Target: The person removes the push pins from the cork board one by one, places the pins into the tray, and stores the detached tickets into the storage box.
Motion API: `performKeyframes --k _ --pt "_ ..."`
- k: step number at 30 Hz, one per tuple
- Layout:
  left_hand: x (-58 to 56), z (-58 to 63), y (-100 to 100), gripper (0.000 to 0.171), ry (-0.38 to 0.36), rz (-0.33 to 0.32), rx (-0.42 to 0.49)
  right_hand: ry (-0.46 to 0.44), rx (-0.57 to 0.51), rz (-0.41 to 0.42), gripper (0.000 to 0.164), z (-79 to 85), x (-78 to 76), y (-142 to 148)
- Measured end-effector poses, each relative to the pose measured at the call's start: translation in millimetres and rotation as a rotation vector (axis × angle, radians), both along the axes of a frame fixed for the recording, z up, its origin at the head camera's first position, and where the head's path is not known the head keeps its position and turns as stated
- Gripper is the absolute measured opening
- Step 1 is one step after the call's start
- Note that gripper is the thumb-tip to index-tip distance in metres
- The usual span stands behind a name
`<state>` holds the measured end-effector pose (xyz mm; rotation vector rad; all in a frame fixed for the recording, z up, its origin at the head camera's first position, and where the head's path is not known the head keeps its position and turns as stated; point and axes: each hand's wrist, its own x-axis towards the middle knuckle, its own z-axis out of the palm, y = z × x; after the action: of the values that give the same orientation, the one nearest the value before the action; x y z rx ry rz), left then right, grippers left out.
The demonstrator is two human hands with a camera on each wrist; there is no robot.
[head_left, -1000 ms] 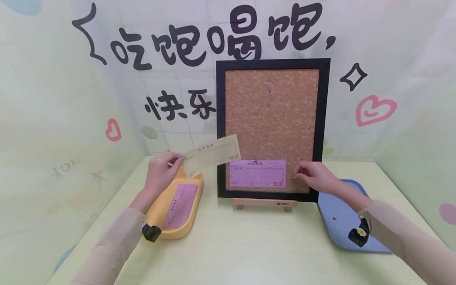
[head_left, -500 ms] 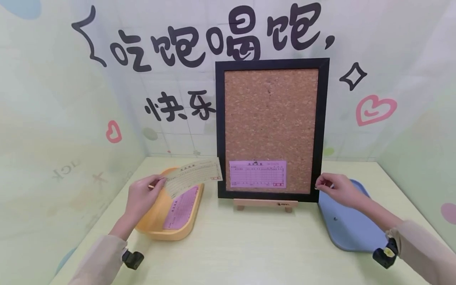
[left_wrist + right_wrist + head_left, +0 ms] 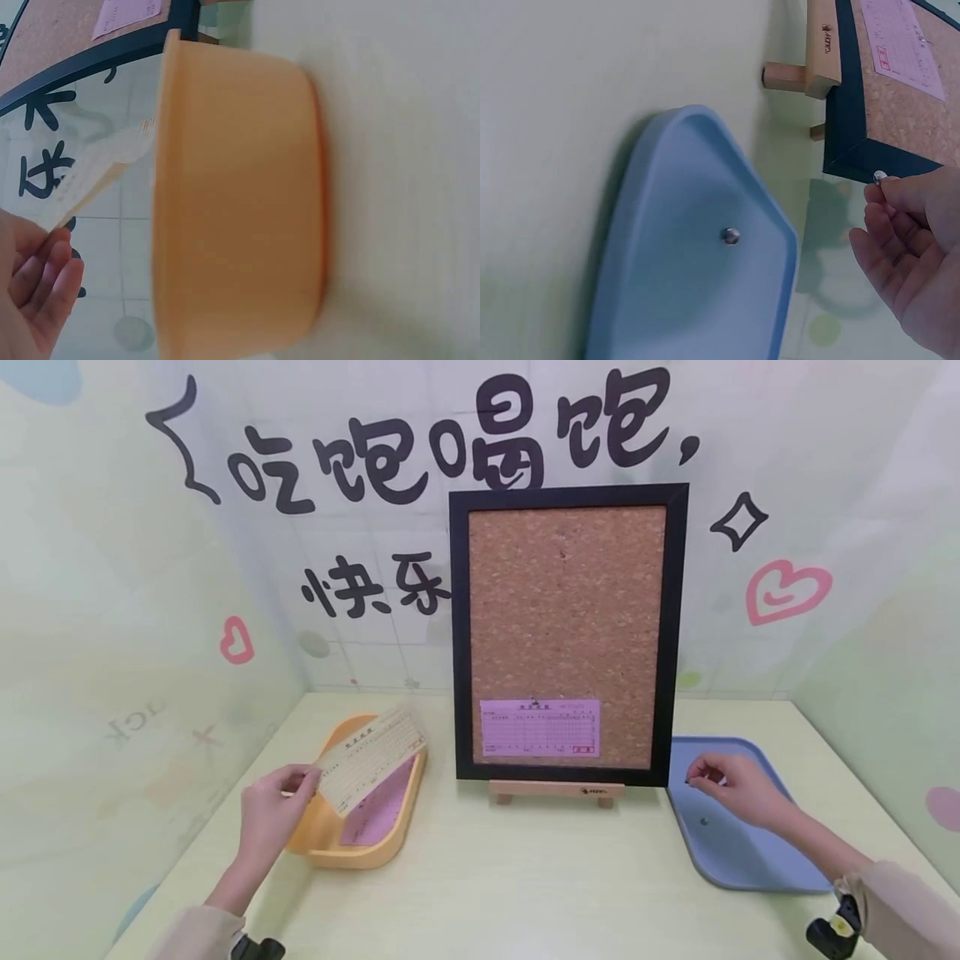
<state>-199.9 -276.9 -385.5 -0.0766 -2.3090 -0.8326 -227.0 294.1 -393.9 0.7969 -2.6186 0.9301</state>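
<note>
My left hand (image 3: 272, 810) pinches the left end of a cream printed receipt slip (image 3: 371, 756), tilted over an orange tray (image 3: 360, 858). A purple receipt slip (image 3: 378, 814) lies in that tray, partly hidden under the cream one. Between thumb and index finger, my right hand (image 3: 738, 789) pinches a silver thumbtack (image 3: 880, 177) above the blue tray (image 3: 750, 860). Another thumbtack (image 3: 730, 236) sits on the blue tray's floor. One more purple slip (image 3: 540, 727) hangs low on the corkboard (image 3: 566, 610), a tack (image 3: 535, 702) at its top edge.
The black-framed corkboard stands on a small wooden easel (image 3: 557, 789) at the back of the pale table (image 3: 525, 877). Behind it is a patterned wall (image 3: 360, 652) with black lettering. The trays flank the board.
My left hand has carried the cream slip leftward and down, from before the board's edge to over the orange tray. My right hand has drawn away rightward from the board, over the blue tray.
</note>
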Motion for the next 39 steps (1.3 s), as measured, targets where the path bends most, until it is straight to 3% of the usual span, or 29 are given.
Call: performKeyframes --k 5,14,20,25,30,34,39 --pt "4.0 -11.7 3 0.013 -0.081 0.104 0.044 0.008 -0.008 0.012 0.013 -12.0 2.3 6" --pt "6.6 -18.1 6 0.015 -0.124 0.164 0.019 -0.035 0.025 -0.016 0.014 -26.8 7.3 10" --pt "6.2 -22.2 10 0.014 -0.163 0.115 -0.022 -0.054 0.033 -0.031 0.014 -28.2 10.1 12" --pt "9.5 -23.7 19 0.013 -0.277 0.082 -0.04 -0.041 0.026 -0.021 0.015 -33.5 10.3 15" --pt "13.1 -21.6 25 0.027 -0.404 0.033 -0.058 -0.005 0.026 -0.028 0.016 -40.7 9.5 18" --pt "12.8 -21.2 26 0.038 -0.434 -0.016 -0.065 0.021 0.022 -0.024 0.015 -44.6 8.7 22" --pt "12.6 -21.7 24 0.039 -0.445 -0.054 -0.097 0.02 0.024 -0.043 0.017 -47.9 9.5 24"
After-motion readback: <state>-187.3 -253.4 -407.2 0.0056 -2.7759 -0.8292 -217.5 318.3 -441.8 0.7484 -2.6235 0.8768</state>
